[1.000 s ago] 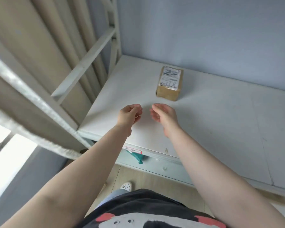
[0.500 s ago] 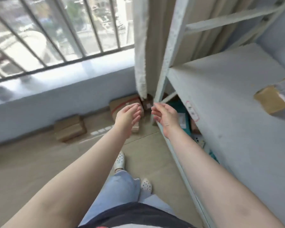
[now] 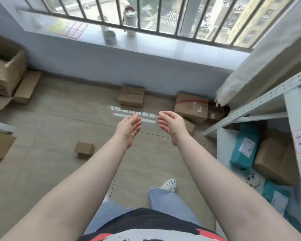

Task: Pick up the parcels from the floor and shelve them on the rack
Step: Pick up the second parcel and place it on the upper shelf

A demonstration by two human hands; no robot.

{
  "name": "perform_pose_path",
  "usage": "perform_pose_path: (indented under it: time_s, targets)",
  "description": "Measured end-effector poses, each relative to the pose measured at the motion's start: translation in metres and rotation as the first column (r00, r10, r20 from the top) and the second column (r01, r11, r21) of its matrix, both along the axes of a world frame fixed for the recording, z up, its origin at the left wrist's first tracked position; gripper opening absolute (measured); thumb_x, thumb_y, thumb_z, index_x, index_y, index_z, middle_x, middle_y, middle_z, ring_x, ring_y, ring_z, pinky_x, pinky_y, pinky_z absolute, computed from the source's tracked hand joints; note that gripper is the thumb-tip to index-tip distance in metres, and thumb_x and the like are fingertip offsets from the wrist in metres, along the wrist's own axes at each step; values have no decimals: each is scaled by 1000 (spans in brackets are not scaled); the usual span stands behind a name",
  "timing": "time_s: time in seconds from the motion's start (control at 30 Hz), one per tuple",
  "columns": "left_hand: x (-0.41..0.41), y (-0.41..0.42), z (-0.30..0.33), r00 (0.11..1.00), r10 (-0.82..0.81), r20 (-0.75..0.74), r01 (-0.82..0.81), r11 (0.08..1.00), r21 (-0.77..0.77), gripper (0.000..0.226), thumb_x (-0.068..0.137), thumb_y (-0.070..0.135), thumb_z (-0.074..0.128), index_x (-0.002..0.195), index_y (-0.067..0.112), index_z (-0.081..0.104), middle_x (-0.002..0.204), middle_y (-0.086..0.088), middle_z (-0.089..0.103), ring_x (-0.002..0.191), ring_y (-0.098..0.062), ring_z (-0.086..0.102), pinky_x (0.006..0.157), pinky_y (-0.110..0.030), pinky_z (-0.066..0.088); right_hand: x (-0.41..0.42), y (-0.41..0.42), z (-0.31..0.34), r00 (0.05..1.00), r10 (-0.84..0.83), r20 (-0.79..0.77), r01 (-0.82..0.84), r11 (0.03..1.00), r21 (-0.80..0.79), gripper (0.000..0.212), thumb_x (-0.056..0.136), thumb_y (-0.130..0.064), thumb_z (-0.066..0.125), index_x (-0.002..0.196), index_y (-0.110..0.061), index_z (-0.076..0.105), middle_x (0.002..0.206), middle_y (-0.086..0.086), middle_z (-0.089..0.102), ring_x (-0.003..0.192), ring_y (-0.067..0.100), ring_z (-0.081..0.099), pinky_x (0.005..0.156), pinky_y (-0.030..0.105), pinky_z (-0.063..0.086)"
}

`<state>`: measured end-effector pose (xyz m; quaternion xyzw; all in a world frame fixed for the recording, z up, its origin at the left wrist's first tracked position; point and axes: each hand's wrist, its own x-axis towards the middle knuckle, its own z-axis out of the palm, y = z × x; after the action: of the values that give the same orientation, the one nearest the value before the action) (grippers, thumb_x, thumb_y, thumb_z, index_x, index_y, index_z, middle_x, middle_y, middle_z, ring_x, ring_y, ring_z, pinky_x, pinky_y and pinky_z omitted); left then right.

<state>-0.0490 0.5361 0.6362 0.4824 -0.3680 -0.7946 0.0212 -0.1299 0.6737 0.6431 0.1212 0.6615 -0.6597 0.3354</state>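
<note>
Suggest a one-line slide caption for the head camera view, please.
Both empty hands, left and right, reach over the floor toward cardboard parcels below the window.

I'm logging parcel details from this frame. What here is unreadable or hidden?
- Teal parcel, head view: label print too small to read.
- Box with red tape: its right side is hidden behind the curtain and rack.
- Large open carton: cut off by the left edge.
- Small box: no label visible.
</note>
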Motion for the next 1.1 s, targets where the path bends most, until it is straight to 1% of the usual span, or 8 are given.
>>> perform_pose_path:
  time_s: [0.1,0.23,0.47,0.53,0.67,0.9,1.0,1.1]
  targets:
    - [62,-57,-12,997,64,45,-65,998,24,14,97,18,62,110,13,62,90,0,67,79,-10,64,70,-19,52,49,-58,-10,996,67,53,-67,998,-7,4,89,-16,68,88,-18,64,86,3,67,74,13,62,67,19,52]
    - [144,-133,-17,986,134,103,-135,991,4,2,96,17,63,95,16,62,87,1,65,76,-8,63,61,-15,52,117,-135,-19,980,116,159,-112,993,-33,6,88,-18,70,90,-17,64,89,5,69,82,17,66,76,25,54]
    - [248,-219,-23,935,315,162,-314,949,-34,9,97,17,62,88,19,60,84,1,64,72,-8,60,46,-9,51,198,-234,-19,919,303,251,-307,951,-24,7,87,-17,70,90,-15,63,89,7,68,83,19,66,75,26,54]
    - [267,-229,-27,912,368,180,-369,929,-28,9,96,16,63,87,19,61,83,2,64,71,-7,60,48,-10,51,211,-254,-19,895,365,257,-375,927,-9,8,87,-17,70,91,-14,64,89,8,68,83,18,66,75,26,54]
    - [287,-237,-32,893,406,194,-405,913,-46,13,96,16,63,85,21,59,82,2,62,70,-7,58,63,-16,48,227,-290,-27,829,475,294,-509,860,47,14,86,-19,71,95,-11,64,89,7,68,79,17,66,77,26,55]
    - [303,-267,-22,863,464,202,-455,886,-94,16,97,16,62,83,21,57,80,1,61,69,-7,56,66,-18,45,235,-343,-38,756,567,326,-617,784,68,33,85,-20,74,112,-5,61,86,6,66,73,15,64,72,25,56]
    - [305,-289,-20,860,467,206,-452,884,-118,16,97,15,61,83,20,56,81,1,61,71,-7,56,68,-18,46,239,-363,-40,718,613,330,-668,740,79,27,85,-23,74,107,-9,64,83,3,66,72,13,63,78,26,55]
    - [303,-314,-21,870,451,201,-436,892,-118,17,98,15,60,83,20,56,81,2,61,72,-7,57,68,-19,47,243,-384,-40,700,631,335,-687,722,76,13,86,-23,72,92,-13,66,81,1,65,70,11,62,85,27,54]
